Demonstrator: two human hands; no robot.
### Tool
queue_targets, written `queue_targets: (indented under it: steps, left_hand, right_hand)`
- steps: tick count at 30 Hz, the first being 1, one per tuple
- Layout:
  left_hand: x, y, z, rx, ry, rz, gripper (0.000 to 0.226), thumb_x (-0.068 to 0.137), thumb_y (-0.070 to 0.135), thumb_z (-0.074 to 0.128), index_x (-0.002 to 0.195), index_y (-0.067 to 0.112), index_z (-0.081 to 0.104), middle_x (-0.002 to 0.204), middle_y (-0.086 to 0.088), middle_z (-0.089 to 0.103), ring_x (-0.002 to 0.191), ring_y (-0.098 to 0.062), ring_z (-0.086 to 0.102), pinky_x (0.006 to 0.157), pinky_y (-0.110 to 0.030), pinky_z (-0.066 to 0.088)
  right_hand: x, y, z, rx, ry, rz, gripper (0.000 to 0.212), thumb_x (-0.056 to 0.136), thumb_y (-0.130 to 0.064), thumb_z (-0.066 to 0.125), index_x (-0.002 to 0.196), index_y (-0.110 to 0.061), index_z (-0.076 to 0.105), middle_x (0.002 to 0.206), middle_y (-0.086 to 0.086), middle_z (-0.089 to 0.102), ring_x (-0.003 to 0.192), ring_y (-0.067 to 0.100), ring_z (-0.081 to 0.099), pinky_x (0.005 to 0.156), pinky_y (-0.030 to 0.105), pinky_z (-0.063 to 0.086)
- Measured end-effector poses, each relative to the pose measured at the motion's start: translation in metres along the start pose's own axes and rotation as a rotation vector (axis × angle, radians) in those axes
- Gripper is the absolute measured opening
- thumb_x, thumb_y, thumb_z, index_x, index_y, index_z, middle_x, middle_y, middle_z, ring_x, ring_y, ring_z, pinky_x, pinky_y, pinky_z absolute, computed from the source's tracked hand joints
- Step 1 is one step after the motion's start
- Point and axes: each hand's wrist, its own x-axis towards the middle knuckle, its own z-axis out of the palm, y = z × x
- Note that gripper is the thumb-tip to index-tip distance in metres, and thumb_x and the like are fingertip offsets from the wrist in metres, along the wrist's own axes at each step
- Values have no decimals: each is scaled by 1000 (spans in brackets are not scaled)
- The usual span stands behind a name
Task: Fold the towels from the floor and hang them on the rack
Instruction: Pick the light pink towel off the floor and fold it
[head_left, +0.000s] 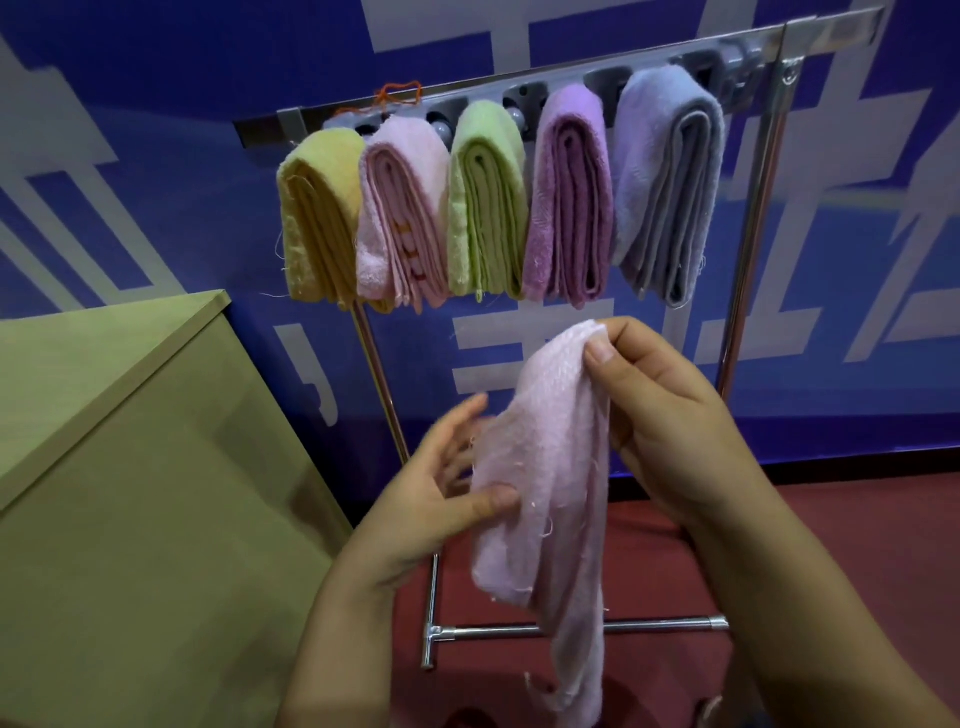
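A pale pink towel (545, 499) hangs loose and unfolded in front of me, below the rack. My right hand (670, 410) pinches its top edge between thumb and fingers. My left hand (441, 483) is lower at the towel's left side, thumb pressed on the cloth and fingers spread behind it. On the metal rack (753, 218) several folded towels hang side by side: yellow (317, 218), pink (400, 218), green (488, 208), purple (571, 202) and grey-blue (670, 176).
A tan cabinet (130, 493) stands close on the left. The rack's foot bar (519, 631) lies on the dark red floor (831, 530). A blue and white wall (156, 104) runs behind the rack.
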Motion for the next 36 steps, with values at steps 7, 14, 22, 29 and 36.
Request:
queue_targets:
  steps: [7, 14, 22, 29, 36]
  left_hand:
    - [-1, 8, -14, -275, 105, 161, 39, 43, 38, 93, 67, 23, 66, 74, 2, 65, 68, -11, 62, 63, -23, 53]
    - [5, 107, -44, 251, 404, 487, 27, 68, 14, 80, 77, 31, 61, 75, 15, 65, 71, -1, 60, 64, -25, 53]
    - [9, 97, -37, 343, 390, 356, 4, 76, 28, 66, 76, 26, 70, 75, 7, 69, 74, -7, 64, 70, -27, 54]
    - [-6, 84, -24, -161, 407, 412, 40, 58, 62, 76, 69, 24, 68, 68, 7, 64, 65, -7, 57, 57, -19, 50]
    - [-3, 70, -9, -475, 392, 187, 36, 76, 45, 58, 85, 13, 69, 84, -9, 71, 78, -24, 66, 65, -34, 54]
  right_hand:
    - [5, -2, -20, -87, 106, 29, 14, 92, -24, 49, 87, -15, 58, 74, -5, 60, 65, 5, 55, 58, 16, 46]
    - [18, -37, -29, -390, 115, -268, 13, 95, -20, 52, 90, -26, 62, 82, 3, 61, 79, 14, 60, 74, 30, 54]
    - [25, -30, -37, -278, 149, -133, 16, 93, -17, 53, 79, -19, 61, 69, -1, 58, 65, 9, 55, 62, 24, 48]
    - [12, -34, -36, 41, 6, -85, 12, 71, -30, 71, 77, -20, 69, 62, 3, 51, 56, 19, 40, 51, 23, 36]
    - [14, -19, -28, 420, 57, 266, 12, 66, -24, 70, 68, -14, 63, 55, 1, 56, 54, 14, 56, 57, 22, 46]
